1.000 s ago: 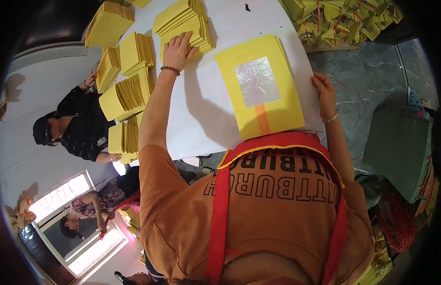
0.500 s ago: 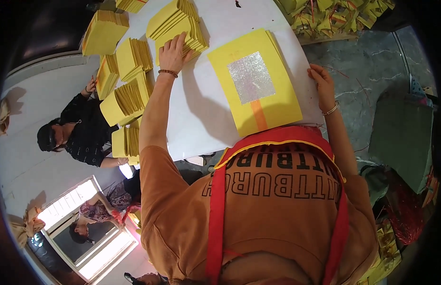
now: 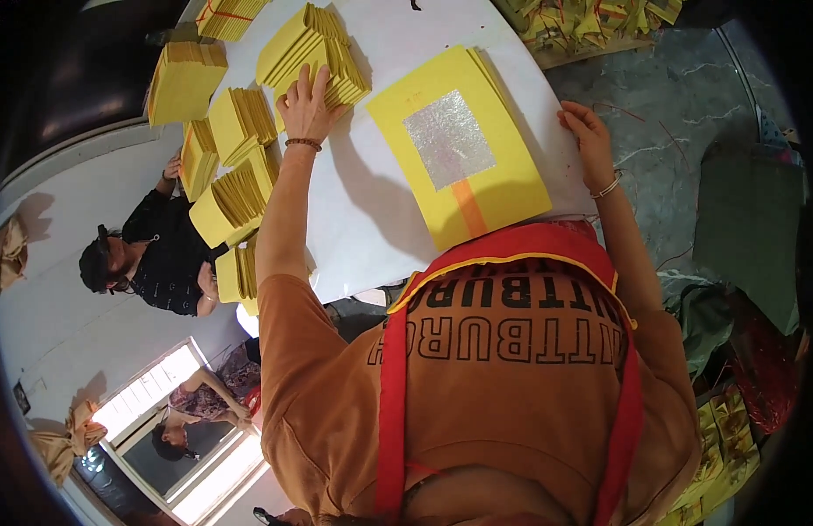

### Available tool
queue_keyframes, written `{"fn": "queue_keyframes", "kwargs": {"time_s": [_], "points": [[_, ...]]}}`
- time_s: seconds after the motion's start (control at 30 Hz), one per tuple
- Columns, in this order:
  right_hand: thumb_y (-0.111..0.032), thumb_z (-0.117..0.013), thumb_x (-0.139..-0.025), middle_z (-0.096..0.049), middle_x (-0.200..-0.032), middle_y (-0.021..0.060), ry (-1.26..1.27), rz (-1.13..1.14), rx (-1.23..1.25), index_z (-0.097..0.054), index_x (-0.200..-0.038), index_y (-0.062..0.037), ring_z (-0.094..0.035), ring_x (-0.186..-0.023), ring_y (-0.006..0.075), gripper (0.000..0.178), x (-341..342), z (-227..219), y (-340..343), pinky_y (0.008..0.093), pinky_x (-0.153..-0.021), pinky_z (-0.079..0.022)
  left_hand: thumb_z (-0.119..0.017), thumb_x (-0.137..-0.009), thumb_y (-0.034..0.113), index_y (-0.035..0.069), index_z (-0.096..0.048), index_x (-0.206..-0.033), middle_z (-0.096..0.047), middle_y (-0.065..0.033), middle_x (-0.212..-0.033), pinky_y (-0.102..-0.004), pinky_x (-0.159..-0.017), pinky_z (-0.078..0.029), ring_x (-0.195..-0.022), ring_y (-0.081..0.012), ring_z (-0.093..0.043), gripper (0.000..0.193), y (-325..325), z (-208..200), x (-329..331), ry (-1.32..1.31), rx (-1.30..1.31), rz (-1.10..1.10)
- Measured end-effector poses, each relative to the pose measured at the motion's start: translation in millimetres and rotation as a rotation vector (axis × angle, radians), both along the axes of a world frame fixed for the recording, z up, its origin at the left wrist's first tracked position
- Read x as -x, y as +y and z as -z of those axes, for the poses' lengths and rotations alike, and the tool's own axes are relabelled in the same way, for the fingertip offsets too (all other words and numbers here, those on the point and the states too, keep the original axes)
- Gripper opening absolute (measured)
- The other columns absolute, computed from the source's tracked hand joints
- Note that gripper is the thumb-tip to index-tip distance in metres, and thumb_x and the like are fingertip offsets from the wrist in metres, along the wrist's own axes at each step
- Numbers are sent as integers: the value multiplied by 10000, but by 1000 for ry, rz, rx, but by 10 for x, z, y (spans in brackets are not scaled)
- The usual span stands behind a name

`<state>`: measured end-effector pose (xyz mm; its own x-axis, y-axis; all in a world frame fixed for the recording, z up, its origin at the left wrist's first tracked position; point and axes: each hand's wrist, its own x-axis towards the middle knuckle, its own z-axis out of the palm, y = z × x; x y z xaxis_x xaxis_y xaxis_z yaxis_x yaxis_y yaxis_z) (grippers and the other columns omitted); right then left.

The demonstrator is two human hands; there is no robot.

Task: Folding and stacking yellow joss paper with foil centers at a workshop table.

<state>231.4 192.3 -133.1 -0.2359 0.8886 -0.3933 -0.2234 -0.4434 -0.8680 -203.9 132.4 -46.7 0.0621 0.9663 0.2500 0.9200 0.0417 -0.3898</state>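
Observation:
My left hand [image 3: 306, 107] rests on the near end of a row of folded yellow paper bundles [image 3: 303, 44], fingers spread over the paper. The thumb points right, and part of the paper under the palm is hidden. In front of me lies a flat stack of yellow paper sheets [image 3: 511, 180] with a silver foil square [image 3: 450, 138] and an orange strip [image 3: 468, 210] on its top sheet. My right hand [image 3: 587, 145] is at the table's right edge, beside that stack and apart from it. Its fingers are loosely bent, with nothing seen in them.
More yellow paper bundles [image 3: 235, 195] line the left side of the white table [image 3: 371, 197]. A co-worker in black [image 3: 170, 254] stands beyond them; another person [image 3: 209, 399] is farther off by a window. Yellow paper pieces [image 3: 590, 26] are piled at the far right, and a dark green sheet-like object [image 3: 746, 228] is at right.
The whole view has shifted slightly. My left hand stays on the folded bundles, its fingers now spread a little wider. My right hand keeps its place by the table edge.

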Motion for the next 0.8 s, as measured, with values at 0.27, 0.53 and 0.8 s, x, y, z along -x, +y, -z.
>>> {"fn": "queue_keyframes", "kwargs": {"time_s": [0.27, 0.53, 0.8], "points": [[-105, -544, -883, -604, -1016, 35, 16, 14, 5, -577, -1116, -27, -538, -941, 107, 248, 9, -43, -4, 217, -838, -414, -755, -625, 397, 257, -347, -1343, -461, -20, -1224, -433, -837, -356, -1091, -231, -457, 838, -11, 80, 14, -28, 69, -72], [-104, -548, -880, -606, -1015, 18, -23, -24, 2, -585, -1119, -63, -540, -923, 102, 245, -20, -129, -7, 216, -833, -404, -752, -629, 408, 259, -328, -1355, -445, -36, -1268, -451, -867, -338, -1126, -235, -442, 853, -22, -7, -48, -84, 26, -57], [-144, -601, -846, -616, -1003, 2, -74, -284, -301, -618, -1039, -86, -542, -926, 124, 202, 115, -609, -142, 260, -818, -421, -682, -746, 327, 194, -456, -1274, -422, -115, -1326, -513, -928, -308, -1174, -285, -431, 589, -141, -304, -466, -233, -211, 107]]}}
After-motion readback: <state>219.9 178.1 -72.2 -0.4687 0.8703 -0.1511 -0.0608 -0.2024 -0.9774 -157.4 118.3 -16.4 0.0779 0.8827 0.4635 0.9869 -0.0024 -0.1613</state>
